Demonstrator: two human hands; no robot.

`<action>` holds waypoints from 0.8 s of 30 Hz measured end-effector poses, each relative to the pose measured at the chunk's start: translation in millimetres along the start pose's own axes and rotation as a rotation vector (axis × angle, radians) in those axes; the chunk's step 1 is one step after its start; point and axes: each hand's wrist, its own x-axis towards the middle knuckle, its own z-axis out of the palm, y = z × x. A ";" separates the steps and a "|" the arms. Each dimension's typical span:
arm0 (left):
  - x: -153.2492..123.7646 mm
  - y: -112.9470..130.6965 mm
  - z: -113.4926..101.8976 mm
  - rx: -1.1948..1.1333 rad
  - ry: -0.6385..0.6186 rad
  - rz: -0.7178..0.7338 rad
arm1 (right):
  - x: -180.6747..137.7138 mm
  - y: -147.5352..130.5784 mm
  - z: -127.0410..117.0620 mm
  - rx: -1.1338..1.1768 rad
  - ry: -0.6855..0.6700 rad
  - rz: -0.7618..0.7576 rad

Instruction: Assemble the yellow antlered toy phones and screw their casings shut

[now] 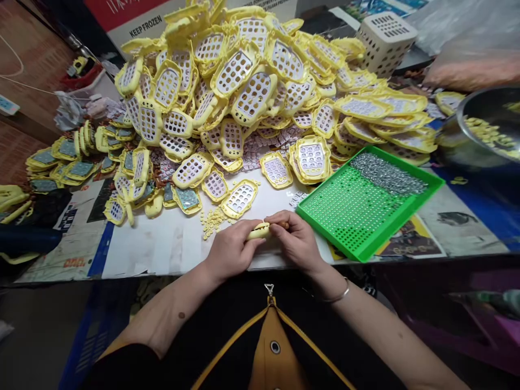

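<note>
Near the table's front edge, my left hand (231,248) is closed around a small yellow plastic toy shell (258,232), its thumb and fingers pinching the side. At the shell's right end, my right hand (299,245) is closed on a brown rounded piece (281,224), which meets or nearly meets the shell. The fingers hide most of both. Just beyond my hands lies a yellow shell with a white button grid (239,198). A scatter of tiny yellow pieces (212,222) lies to its left.
A large heap of yellow keypad shells (239,70) covers the back. A green perforated tray (325,200) holding many small metal screws (385,173) stands right. Farther right is a metal bowl (463,130) with yellow bits. Shells with circuit boards (81,169) are piled left.
</note>
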 end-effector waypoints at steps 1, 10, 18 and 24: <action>0.9 -1.8 0.8 -0.018 0.020 -0.006 | -0.1 2.1 1.4 0.025 0.049 0.011; 2.4 1.6 4.8 0.087 0.074 0.000 | 0.1 -0.6 -4.2 -0.114 -0.050 0.143; 3.6 -4.1 3.2 0.119 0.054 -0.002 | -0.4 3.1 4.8 -0.004 0.016 0.185; -16.2 -15.2 0.2 0.129 0.122 -0.023 | -3.0 6.3 -0.6 -0.012 0.022 0.183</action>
